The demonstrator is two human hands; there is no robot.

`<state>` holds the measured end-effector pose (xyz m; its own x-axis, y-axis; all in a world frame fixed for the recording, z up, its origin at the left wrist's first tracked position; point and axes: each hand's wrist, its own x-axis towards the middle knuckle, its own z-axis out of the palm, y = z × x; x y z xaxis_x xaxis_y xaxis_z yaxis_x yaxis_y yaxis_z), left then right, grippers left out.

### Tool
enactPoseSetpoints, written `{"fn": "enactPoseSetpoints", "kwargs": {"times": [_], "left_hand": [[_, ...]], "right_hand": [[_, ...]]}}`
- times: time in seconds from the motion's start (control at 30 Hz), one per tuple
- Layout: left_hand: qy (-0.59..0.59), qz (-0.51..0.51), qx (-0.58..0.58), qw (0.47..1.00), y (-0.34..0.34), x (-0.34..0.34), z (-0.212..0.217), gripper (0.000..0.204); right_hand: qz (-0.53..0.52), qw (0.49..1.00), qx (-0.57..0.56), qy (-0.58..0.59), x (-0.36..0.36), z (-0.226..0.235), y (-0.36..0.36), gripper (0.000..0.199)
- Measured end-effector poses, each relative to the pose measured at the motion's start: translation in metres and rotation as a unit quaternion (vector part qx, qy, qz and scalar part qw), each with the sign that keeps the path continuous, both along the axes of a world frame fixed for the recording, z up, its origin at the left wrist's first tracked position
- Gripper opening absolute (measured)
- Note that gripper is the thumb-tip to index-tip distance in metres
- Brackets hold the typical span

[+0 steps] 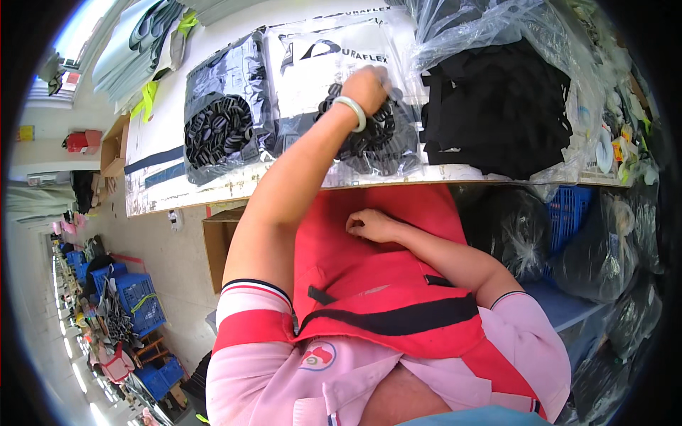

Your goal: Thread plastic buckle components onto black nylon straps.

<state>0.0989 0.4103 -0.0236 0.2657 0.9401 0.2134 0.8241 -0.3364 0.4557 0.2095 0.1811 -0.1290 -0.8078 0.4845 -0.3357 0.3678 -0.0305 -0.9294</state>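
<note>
the left hand [366, 86] is stretched far out over the white table [213, 39], its fingers curled downward into the clear plastic bag of black buckles [369, 138] that lies near the table's front edge; from this view the fingertips are hidden behind the knuckles, so i cannot tell whether they pinch a buckle, grip the bag's film, or merely press on it, only that the hand is bent closed rather than spread flat. a pale bangle [353, 112] sits on that wrist. the bag lies directly under and just ahead of this hand, touching it, its bulk of loose black pieces heaped toward the near edge and its white printed upper part running away from the person. the right hand [371, 225] is well apart from it, drawn back against the red fabric [398, 284] over the person's front, fingers loosely curled on the cloth and holding nothing i can make out. so the left hand is plainly the nearer one, already at the bag, while the right would have to cross the table edge to reach it. a second bag of black buckles [220, 124] lies just beside the first, toward the person's left (untouched by either hand), and a bagged stack of black fabric [497, 106] lies on the other side.
</note>
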Motion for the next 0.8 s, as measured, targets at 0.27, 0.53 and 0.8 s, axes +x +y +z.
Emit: {"fn": "enactPoseSetpoints", "kwargs": {"times": [0.27,0.53,0.8], "left_hand": [[-0.699,0.086,-0.398,0.587,-0.055,-0.057,0.067,0.023],[-0.839,0.012,-0.439,0.322,-0.232,-0.055,0.072,0.027],[-0.85,0.021,-0.437,0.294,-0.318,-0.043,-0.006,0.041]], "right_hand": [[-0.016,0.999,-0.026,-0.014,0.004,0.006,-0.009,0.017],[-0.247,0.947,0.12,0.168,0.025,0.139,-0.025,0.018],[-0.058,0.972,0.21,0.087,0.011,0.151,-0.026,0.009]]}}
